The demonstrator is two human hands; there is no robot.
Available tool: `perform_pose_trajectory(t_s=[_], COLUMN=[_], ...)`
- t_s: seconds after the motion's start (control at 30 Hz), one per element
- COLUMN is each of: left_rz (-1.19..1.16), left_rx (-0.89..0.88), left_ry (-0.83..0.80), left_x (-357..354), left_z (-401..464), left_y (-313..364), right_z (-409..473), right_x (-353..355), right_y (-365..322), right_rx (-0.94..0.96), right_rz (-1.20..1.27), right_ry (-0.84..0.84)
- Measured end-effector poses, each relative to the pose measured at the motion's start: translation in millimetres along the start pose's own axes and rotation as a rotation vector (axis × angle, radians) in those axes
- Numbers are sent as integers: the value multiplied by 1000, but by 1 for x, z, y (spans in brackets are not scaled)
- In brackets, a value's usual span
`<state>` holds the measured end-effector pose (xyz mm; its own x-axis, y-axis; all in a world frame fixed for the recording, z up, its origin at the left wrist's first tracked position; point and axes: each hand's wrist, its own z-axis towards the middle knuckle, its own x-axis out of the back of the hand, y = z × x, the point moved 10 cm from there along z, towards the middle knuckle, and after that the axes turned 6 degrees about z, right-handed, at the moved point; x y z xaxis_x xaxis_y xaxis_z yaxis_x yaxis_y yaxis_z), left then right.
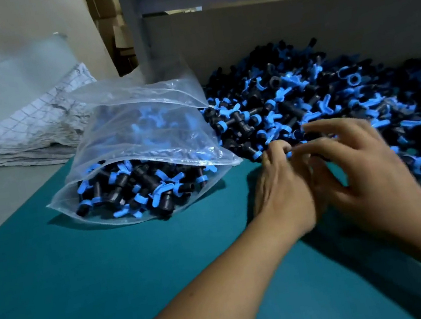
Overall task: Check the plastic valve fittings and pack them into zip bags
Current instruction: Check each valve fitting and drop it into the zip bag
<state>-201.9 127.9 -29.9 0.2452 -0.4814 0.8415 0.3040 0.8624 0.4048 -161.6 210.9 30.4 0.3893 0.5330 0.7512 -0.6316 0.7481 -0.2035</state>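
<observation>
**Both hands at the near edge of the fitting pile**

Teal covering spreads over the bench (pixel 111 269), with a plain cardboard wall (pixel 294 32) standing behind the work and grey shelving above it. No brand, label or readable writing shows on anything.

A big heap of black-and-blue valve fittings (pixel 331 97) lies on the right half of the bench, against the cardboard wall. Just left of it, touching its edge, a clear zip bag (pixel 145 131) lies on its side, mouth gaping toward the viewer and already well filled with fittings. Beyond the bag sits a folded checked cloth (pixel 35 130).

Both forearms reach in from the lower right. The left hand (pixel 282 189) and right hand (pixel 363 164) meet at the heap's near edge, fingers curled and blurred; whether either grips a fitting I cannot tell.
</observation>
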Motion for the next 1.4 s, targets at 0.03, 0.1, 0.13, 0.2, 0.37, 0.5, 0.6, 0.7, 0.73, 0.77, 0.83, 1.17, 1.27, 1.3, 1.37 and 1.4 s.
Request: perform_pose_trajectory(t_s=[0.03, 0.1, 0.13, 0.2, 0.37, 0.5, 0.6, 0.7, 0.73, 0.77, 0.83, 1.17, 1.27, 1.3, 1.37, 1.4], left_rz=[-14, -28, -17, -39, -42, 61, 127, 108, 80, 41, -16, 104, 89, 50, -83, -162], left_rx=[-16, -29, -37, -25, -8, 27, -29, -64, -63, -64, -72, 98, 117, 130, 132, 108], left_ry=[11, 13, 6, -34, -83, -135, -113, -41, -16, 15, 100, 88, 123, 153, 230, 265], left_x=[-1, -4, -7, -15, -26, -33, -32, -22, -18, -13, -1, 3, 8, 12, 21, 25], left_z=[3, 5, 6, 7, 10, 12, 12, 10, 9, 8, 6, 3, 2, 2, 1, 0], left_y=[3, 7, 9, 5, -5, -10, -5, 0, 0, 1, 4, -12, -14, -15, -17, -16], right_z=[-8, -24, -31, -39, -40, -43, -41, -40, -40, -40, -40, -41, -41, -41, -41, -42], right_x=[9, 12, 8, -2, -13, -14, -12, -6, -2, 2, 9, 7, 6, 5, 3, 2], right_y=[22, 55, 69, 87, 82, 78, 76, 75, 75, 75, 77, 75, 75, 75, 75, 76], right_rx=[-74, -184, -264, -429, -380, -288, -290, -284, -277, -269, -267, -237, -232, -230, -233, -234], right_rz=[-97, -230, -245, -229, -202, -155, -89, 3, 17, 10, -27, 56, 74, 82, 112, 127], right_ry=[37, 49, 11, -84, -206, -297, -270, -175, -125, -71, 32, 57, 41, 33, 8, -3])
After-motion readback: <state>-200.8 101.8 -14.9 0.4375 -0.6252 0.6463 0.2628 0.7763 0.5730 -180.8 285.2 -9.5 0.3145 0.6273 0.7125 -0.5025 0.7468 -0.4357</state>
